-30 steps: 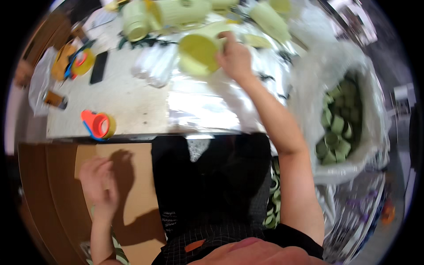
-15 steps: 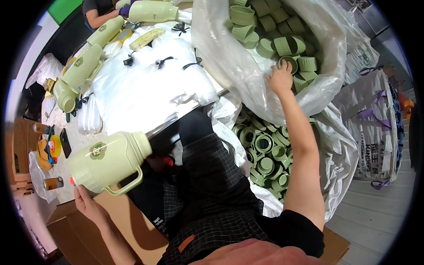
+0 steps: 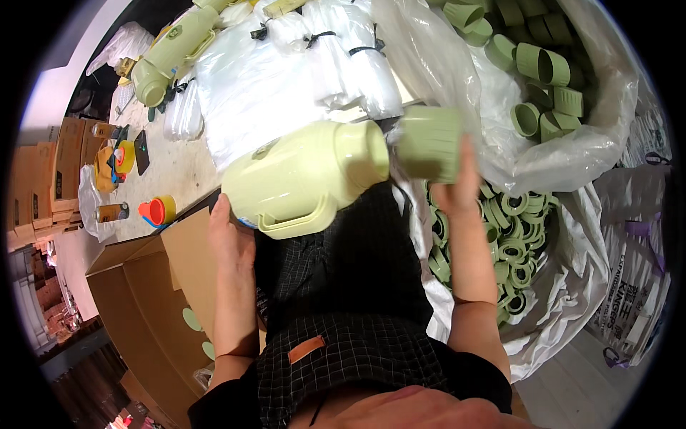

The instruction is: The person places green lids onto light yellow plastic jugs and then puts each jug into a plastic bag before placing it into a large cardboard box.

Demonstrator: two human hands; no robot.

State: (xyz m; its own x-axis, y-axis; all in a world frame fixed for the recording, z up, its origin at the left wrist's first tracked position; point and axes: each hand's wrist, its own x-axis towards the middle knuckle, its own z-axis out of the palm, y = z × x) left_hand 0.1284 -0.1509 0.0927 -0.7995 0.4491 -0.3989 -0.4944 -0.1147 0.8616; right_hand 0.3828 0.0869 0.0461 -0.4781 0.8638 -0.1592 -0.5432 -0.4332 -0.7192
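Observation:
My left hand [image 3: 234, 239] is closed around the base of a pale green thermos flask [image 3: 286, 179]. The flask lies tilted on its side above my lap, its open neck pointing right and its handle facing down toward me. From the right, my right hand [image 3: 461, 187] grips a darker green cup-shaped lid [image 3: 429, 143], smeared by motion. The lid is close beside the flask's neck; a narrow gap shows between them. The fingers on the lid's far side are partly hidden.
A big clear plastic bag [image 3: 493, 161] at the right holds several green lids. Below it, a white sack [image 3: 582, 250] contains green rings. Bundled clear bags [image 3: 257, 93], other flasks [image 3: 150, 82] and tape rolls [image 3: 158, 210] sit on the table. A cardboard box [image 3: 136, 300] stands lower left.
My right hand has left the bag of lids with a lid and come toward the flask. My left hand has brought the flask right, in front of my body. The view has shifted.

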